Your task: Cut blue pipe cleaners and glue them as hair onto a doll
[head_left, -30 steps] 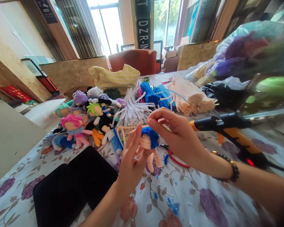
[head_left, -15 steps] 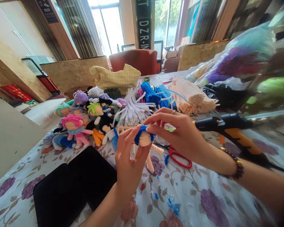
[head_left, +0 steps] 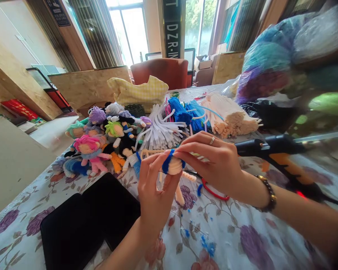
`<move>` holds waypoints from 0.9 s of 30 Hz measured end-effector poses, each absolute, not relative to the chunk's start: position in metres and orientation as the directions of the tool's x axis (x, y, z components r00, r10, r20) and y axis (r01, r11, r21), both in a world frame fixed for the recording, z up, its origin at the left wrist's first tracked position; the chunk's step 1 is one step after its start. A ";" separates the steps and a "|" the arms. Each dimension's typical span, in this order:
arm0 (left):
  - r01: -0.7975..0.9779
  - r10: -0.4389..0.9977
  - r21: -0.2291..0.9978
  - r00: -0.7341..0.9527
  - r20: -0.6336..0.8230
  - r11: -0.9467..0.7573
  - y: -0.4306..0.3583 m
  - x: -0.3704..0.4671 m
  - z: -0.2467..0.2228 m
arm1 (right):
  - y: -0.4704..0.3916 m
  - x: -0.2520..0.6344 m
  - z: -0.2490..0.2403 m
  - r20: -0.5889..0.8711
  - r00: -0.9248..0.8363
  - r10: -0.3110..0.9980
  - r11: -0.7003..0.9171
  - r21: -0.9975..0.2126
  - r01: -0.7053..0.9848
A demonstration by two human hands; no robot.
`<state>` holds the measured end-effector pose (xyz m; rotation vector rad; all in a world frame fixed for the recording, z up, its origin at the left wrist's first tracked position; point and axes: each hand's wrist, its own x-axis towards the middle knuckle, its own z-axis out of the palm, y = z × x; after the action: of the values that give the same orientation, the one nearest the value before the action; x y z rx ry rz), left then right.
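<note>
In the middle of the head view, my left hand (head_left: 155, 189) grips a small doll in progress, its round cream head (head_left: 175, 166) facing me. Blue fuzzy pipe cleaner (head_left: 166, 163) covers the top and sides of that head like hair. Fingertips of my right hand (head_left: 218, 159) pinch at the blue fuzz on the head's upper right; the exact strand is hidden. Cream limbs (head_left: 179, 195) hang below the head. Under my right hand lie red-handled scissors (head_left: 216, 194), partly covered. A glue gun (head_left: 281, 150) stands just to the right.
Finished dolls (head_left: 87, 145) are heaped at the left. Behind my hands lie bundles of white pipe cleaners (head_left: 160, 129), blue ones (head_left: 178, 111) and cream ones (head_left: 232, 120). A black flat case (head_left: 76, 228) lies front left. Plastic bags (head_left: 270, 63) bulge at the right. Blue scraps (head_left: 207, 245) dot the tablecloth.
My right hand has rolled slightly and moved a little lower and right, covering more of the scissors. The blue fuzz has shifted over the head. The plastic bags at right have changed shape.
</note>
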<state>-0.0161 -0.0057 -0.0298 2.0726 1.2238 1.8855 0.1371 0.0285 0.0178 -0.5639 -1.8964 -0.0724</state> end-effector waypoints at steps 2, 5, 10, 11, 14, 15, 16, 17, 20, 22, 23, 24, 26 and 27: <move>0.488 0.598 0.557 -0.086 0.797 -0.672 -0.006 -0.015 -0.029 | 0.028 0.137 0.021 0.864 -0.231 0.447 0.839 -0.316 0.443; 0.466 0.628 0.597 -0.109 0.771 -0.653 -0.006 -0.015 -0.031 | 0.031 0.139 0.026 0.781 -0.148 0.606 0.761 -0.516 0.394; 0.389 0.726 0.721 -0.167 0.667 -0.573 -0.005 -0.017 -0.038 | 0.038 0.146 0.021 0.748 -0.142 0.648 0.754 -0.604 0.259; 0.370 0.744 0.744 -0.176 0.644 -0.556 -0.005 -0.018 -0.039 | 0.039 0.147 0.018 0.766 -0.158 0.623 0.774 -0.574 0.269; 0.318 0.773 0.785 -0.196 0.603 -0.532 -0.004 -0.019 -0.040 | 0.041 0.149 0.007 0.849 -0.269 0.454 0.885 -0.394 0.249; 0.308 0.775 0.790 -0.202 0.599 -0.530 -0.004 -0.019 -0.040 | 0.042 0.150 0.004 0.870 -0.315 0.380 0.920 -0.323 0.220; 0.303 0.775 0.793 -0.208 0.597 -0.529 -0.004 -0.020 -0.040 | 0.043 0.150 0.001 0.879 -0.359 0.315 0.946 -0.257 0.199; 0.300 0.775 0.794 -0.213 0.596 -0.528 -0.004 -0.020 -0.039 | 0.044 0.151 -0.002 0.881 -0.397 0.258 0.962 -0.200 0.184; 0.294 0.778 0.800 -0.219 0.589 -0.523 -0.005 -0.019 -0.039 | 0.047 0.152 -0.006 0.867 -0.474 0.155 0.980 -0.073 0.187; 0.277 0.788 0.812 -0.223 0.574 -0.514 -0.005 -0.019 -0.039 | 0.047 0.152 -0.006 0.861 -0.494 0.116 0.981 -0.021 0.194; 0.263 0.794 0.821 -0.227 0.564 -0.508 -0.005 -0.019 -0.039 | 0.047 0.152 -0.007 0.860 -0.497 0.114 0.980 -0.014 0.200; 0.247 0.801 0.829 -0.231 0.553 -0.501 -0.006 -0.018 -0.039 | 0.046 0.151 -0.007 0.860 -0.495 0.121 0.978 -0.019 0.207; 0.213 0.812 0.845 -0.242 0.531 -0.490 -0.006 -0.017 -0.039 | 0.044 0.150 -0.009 0.863 -0.480 0.158 0.975 -0.058 0.216; 0.200 0.817 0.852 -0.246 0.521 -0.483 -0.007 -0.017 -0.039 | 0.043 0.149 -0.010 0.866 -0.467 0.179 0.972 -0.084 0.218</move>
<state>-0.0168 -0.0068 -0.0386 1.5510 1.2314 1.7780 0.1487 0.0434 -0.0105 -0.2800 -2.0674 -0.0465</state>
